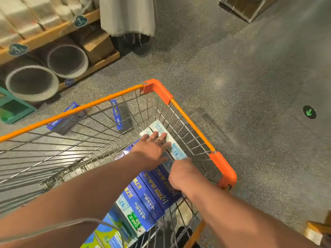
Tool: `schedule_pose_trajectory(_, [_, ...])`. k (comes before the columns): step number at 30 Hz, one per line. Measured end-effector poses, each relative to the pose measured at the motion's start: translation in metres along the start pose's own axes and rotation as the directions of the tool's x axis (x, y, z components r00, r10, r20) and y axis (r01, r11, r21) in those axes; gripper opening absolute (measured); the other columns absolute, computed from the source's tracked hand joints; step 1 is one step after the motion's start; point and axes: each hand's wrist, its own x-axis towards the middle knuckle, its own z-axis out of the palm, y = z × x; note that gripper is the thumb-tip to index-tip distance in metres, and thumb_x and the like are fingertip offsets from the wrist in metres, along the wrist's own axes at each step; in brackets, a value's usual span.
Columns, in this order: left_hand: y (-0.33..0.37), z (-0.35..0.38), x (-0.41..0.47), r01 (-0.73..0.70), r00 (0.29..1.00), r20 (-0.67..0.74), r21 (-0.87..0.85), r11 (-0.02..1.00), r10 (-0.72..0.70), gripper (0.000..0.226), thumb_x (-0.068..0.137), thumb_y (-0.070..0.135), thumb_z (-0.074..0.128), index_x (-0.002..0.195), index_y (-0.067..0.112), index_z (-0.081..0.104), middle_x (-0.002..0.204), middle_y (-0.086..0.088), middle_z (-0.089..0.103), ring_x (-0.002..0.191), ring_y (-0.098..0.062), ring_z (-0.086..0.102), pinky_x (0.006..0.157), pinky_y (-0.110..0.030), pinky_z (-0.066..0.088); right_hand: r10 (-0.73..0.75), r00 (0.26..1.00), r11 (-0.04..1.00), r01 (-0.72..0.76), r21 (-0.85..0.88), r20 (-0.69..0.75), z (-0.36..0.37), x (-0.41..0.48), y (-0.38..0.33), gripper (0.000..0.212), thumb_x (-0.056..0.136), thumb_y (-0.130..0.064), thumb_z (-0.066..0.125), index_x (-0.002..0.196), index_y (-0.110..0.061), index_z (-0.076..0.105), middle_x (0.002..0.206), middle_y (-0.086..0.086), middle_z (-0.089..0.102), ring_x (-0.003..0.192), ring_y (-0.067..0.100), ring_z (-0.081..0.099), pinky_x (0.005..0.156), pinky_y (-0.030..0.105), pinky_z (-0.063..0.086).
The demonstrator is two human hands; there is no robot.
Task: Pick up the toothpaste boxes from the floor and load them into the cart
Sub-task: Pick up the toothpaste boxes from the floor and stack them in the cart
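Both hands were down in the wire cart (pixel 189 122): left hand (pixel 152 149) flat, fingers straight, pressing the pale toothpaste boxes (pixel 177 152) in the far right corner; right hand (pixel 182 176) at their near end (fingers hidden, grip unclear). Dark blue toothpaste boxes (pixel 146 199) lay alongside in the cart. On the floor (pixel 232 77) beyond the wire lay one blue box (pixel 62 119) and a second blue box (pixel 117 114).

The single head-worn camera looks steeply down, close over the cart (pixel 189 120) and both forearms.
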Motion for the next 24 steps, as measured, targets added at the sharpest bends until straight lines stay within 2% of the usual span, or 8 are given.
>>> schedule_pose_trajectory(2, [0.001, -0.007, -0.01, 0.011, 0.997, -0.075, -0.05, 0.999, -0.015, 0.062, 0.102, 0.057, 0.034, 0.158, 0.034, 0.02, 0.169, -0.001, 0.01, 0.155, -0.024, 0.008, 0.124, -0.05, 0.012, -0.037, 0.99, 0.992, 0.053, 0.112, -0.139, -0.01, -0.02, 0.007, 0.044, 0.093, -0.023, 0.058, 0.133, -0.006, 0.056, 0.135, 0.016, 0.056, 0.124, 0.032, 0.059, 0.099, 0.039, 0.049])
schedule_pose_trajectory(5, [0.009, -0.034, -0.037, 0.043, 0.995, -0.094, -0.039, 0.998, -0.046, 0.063, 0.103, 0.055, 0.034, 0.158, 0.025, 0.026, 0.164, -0.003, 0.028, 0.149, -0.025, 0.028, 0.117, -0.046, 0.03, -0.121, 0.964, 0.98, 0.153, 0.125, -0.235, -0.026, -0.06, 0.014, 0.042, 0.095, -0.03, 0.058, 0.132, -0.011, 0.055, 0.135, 0.014, 0.055, 0.124, 0.032, 0.058, 0.098, 0.039, 0.049])
schedule_pose_trajectory(7, [0.015, -0.057, -0.06, 0.084, 0.992, -0.09, -0.007, 0.996, -0.085, 0.056, 0.102, 0.056, 0.035, 0.148, 0.025, 0.04, 0.145, -0.004, 0.051, 0.131, -0.028, 0.05, 0.1, -0.043, 0.046, -0.161, 0.949, 0.972, 0.199, 0.121, -0.273, -0.034, -0.084, 0.019, 0.041, 0.095, -0.033, 0.056, 0.13, -0.011, 0.055, 0.132, 0.013, 0.056, 0.123, 0.033, 0.059, 0.1, 0.039, 0.05])
schedule_pose_trajectory(9, [0.022, -0.082, -0.085, 0.131, 0.988, -0.087, -0.011, 0.991, -0.131, 0.049, 0.101, 0.056, 0.036, 0.136, 0.024, 0.05, 0.126, -0.005, 0.061, 0.114, -0.03, 0.061, 0.087, -0.042, 0.052, -0.18, 0.941, 0.966, 0.225, 0.13, -0.287, -0.045, -0.113, 0.024, 0.039, 0.095, -0.033, 0.056, 0.127, -0.011, 0.057, 0.129, 0.014, 0.058, 0.121, 0.033, 0.06, 0.099, 0.04, 0.051])
schedule_pose_trajectory(16, [0.055, -0.131, -0.181, 0.206, 0.969, -0.117, -0.109, 0.972, -0.219, 0.044, 0.101, 0.056, 0.037, 0.125, 0.026, 0.057, 0.118, -0.004, 0.062, 0.107, -0.029, 0.063, 0.085, -0.039, 0.054, -0.224, 0.899, 0.947, 0.293, 0.135, -0.375, -0.051, -0.208, 0.05, 0.033, 0.095, -0.035, 0.053, 0.119, -0.014, 0.059, 0.123, 0.014, 0.06, 0.115, 0.033, 0.06, 0.094, 0.04, 0.051])
schedule_pose_trajectory(21, [0.092, -0.155, -0.241, 0.253, 0.956, -0.114, -0.142, 0.957, -0.269, 0.044, 0.103, 0.053, 0.039, 0.131, 0.023, 0.056, 0.12, -0.006, 0.062, 0.11, -0.029, 0.063, 0.085, -0.035, 0.051, -0.313, 0.866, 0.909, 0.392, 0.142, -0.391, -0.05, -0.26, 0.074, 0.035, 0.09, -0.031, 0.054, 0.12, -0.015, 0.061, 0.119, 0.011, 0.065, 0.111, 0.03, 0.063, 0.094, 0.04, 0.052])
schedule_pose_trajectory(24, [0.114, -0.172, -0.266, 0.315, 0.928, -0.149, -0.181, 0.932, -0.343, 0.045, 0.101, 0.052, 0.042, 0.135, 0.026, 0.057, 0.121, -0.005, 0.065, 0.112, -0.029, 0.063, 0.09, -0.036, 0.053, -0.393, 0.822, 0.881, 0.465, 0.088, -0.412, -0.068, -0.279, 0.09, 0.031, 0.087, -0.033, 0.055, 0.113, -0.016, 0.062, 0.115, 0.01, 0.065, 0.108, 0.03, 0.063, 0.09, 0.038, 0.052])
